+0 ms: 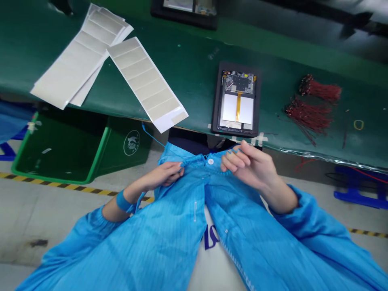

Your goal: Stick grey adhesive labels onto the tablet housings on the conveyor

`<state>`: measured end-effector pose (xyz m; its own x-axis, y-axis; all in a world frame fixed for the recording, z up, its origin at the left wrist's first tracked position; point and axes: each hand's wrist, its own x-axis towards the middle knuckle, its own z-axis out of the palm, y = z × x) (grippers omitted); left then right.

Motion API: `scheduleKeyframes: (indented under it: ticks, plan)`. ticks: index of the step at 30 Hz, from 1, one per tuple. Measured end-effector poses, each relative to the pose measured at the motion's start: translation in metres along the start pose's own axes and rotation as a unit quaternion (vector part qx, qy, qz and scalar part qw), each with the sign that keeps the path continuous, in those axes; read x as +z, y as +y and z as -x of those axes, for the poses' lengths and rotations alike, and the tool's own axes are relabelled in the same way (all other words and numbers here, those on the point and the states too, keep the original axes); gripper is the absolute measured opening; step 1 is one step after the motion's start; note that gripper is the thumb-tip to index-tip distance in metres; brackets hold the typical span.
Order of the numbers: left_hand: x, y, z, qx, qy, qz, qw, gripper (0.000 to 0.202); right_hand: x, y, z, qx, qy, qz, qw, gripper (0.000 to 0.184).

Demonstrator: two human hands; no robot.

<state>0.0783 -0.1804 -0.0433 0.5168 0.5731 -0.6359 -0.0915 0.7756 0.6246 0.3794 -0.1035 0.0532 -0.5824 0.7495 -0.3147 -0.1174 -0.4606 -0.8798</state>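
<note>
Over my lap, a blue coiled cord [193,160] runs between my two hands. My left hand [165,174] is closed on one end of it. Around that wrist sits a blue wrist strap [121,201]. My right hand [253,165] has its fingers curled, with turns of the same cord showing at the fingertips. The blue smock [169,226] lies beneath both hands, and a white button [210,161] shows on it between them. Just beyond the right hand, an opened tablet [239,101] rests on a black pad near the bench edge.
On the green bench [188,72] lie label sheets [148,81], a stack of sheets [79,56], bundles of red wires [312,115] and a yellow rubber band [358,124]. Another device [184,18] is farther back. A green bin [100,157] stands below at left.
</note>
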Motion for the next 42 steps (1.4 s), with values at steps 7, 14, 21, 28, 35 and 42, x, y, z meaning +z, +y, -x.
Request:
scheduleKeyframes:
  ticks: [7,14,21,28,35,42]
  plan:
    - [-0.002,0.012,0.041,0.203,0.205,-0.186,0.939,0.046,0.013,0.012,-0.014,-0.008,-0.057,0.000,0.998,0.083]
    - [0.032,-0.005,-0.036,0.290,0.294,-0.300,0.860,0.018,0.028,-0.004,0.003,-0.056,-0.051,0.100,0.992,0.076]
    - [0.017,0.047,0.008,0.215,-0.009,-0.287,0.934,0.026,-0.003,0.012,0.001,-0.168,-0.002,0.563,0.809,0.071]
    - [-0.003,0.047,0.009,0.125,0.098,-0.201,0.967,0.039,0.006,-0.012,0.006,-0.067,-0.339,0.322,0.881,0.034]
    - [0.030,0.053,0.045,0.272,0.143,-0.513,0.802,0.025,-0.008,-0.016,-0.021,-0.025,-0.122,-0.116,0.985,0.035]
    - [0.012,0.071,0.119,0.255,0.070,-0.359,0.895,0.044,0.002,0.008,-0.018,-0.002,-0.177,0.032,0.984,0.032]
